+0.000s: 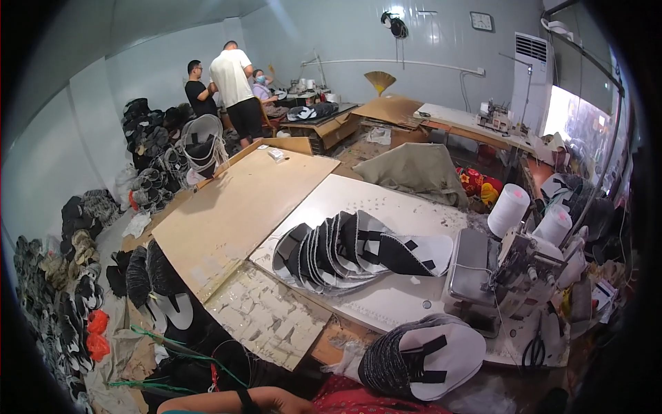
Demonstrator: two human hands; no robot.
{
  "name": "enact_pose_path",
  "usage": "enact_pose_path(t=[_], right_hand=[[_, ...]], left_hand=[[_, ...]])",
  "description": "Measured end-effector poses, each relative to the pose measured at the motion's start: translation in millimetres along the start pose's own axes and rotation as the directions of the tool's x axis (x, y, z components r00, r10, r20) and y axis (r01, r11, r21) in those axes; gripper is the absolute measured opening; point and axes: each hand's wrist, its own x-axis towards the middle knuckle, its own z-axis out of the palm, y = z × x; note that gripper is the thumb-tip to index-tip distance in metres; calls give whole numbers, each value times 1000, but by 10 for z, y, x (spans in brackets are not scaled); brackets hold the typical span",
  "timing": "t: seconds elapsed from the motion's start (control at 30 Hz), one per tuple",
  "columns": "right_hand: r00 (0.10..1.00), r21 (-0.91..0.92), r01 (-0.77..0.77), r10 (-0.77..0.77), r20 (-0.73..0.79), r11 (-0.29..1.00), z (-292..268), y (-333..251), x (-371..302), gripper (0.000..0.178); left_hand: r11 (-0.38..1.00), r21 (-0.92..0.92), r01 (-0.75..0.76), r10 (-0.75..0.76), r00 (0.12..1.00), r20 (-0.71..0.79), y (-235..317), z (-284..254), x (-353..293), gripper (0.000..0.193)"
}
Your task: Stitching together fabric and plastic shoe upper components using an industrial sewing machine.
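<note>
Lying at the lower edge: left hand, black band about the wrist, fingers out of sight; whether open or closed on anything, cannot tell. Right hand: out of view. Beside the left hand: red patterned cloth. Right of that: one stack of sole-shaped pieces, pale grey with black straps. On the white tabletop: overlapping row of similar pieces; sewing machine; black scissors.
</note>
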Motion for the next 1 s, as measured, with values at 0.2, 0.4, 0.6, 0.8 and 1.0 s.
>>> enact_pose_path(t=[0.2,0.4,0.6,0.8,1.0], right_hand=[[999,-6,31,-31,-8,1000,43,41,2,19],[998,6,64,-64,-1,998,73,53,29,16],[998,2,67,-67,-10,998,58,30,43,14],[999,8,35,-34,-16,999,23,48,12,12],[1000,-16,15,-15,-14,1000,34,31,18,10]], left_hand=[[574,762,-300,502,864,-38,700,-168,129,50],[483,425,-766,809,576,118,1603,-168,973,27],[403,760,-510,646,747,159,1883,-103,1667,35],[445,729,-519,615,770,173,1665,-198,1661,47],[472,711,-520,632,762,138,1632,-146,1584,45]])
